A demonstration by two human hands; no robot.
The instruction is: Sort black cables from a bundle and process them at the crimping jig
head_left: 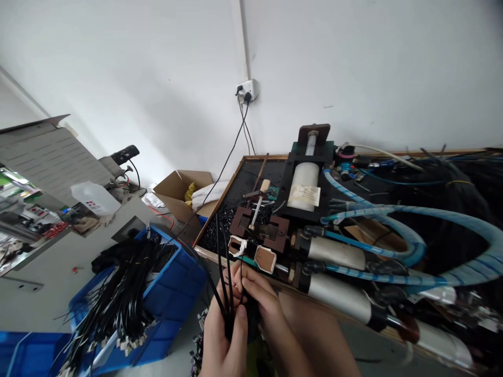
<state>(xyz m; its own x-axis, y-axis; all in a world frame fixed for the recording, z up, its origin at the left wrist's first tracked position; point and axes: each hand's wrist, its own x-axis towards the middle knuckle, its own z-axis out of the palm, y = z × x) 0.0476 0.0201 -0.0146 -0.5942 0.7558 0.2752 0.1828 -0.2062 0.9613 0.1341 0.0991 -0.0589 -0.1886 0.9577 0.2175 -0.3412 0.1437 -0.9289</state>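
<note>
Several thin black cables rise out of my left hand, whose fingers and thumb are closed round them. Right beside it, my right hand has its fingers bent together at the cables, pinching one thin black cable against the left fingertips. Both hands are at the front edge of a bench, just below a brown metal clamp fixture and two small padded blocks. The lower ends of the held cables are hidden by the hands.
A blue crate heaped with black cables stands left. Pneumatic cylinders and blue hoses fill the right. An open cardboard box sits behind, below a wall socket. Black scraps lie on the bench.
</note>
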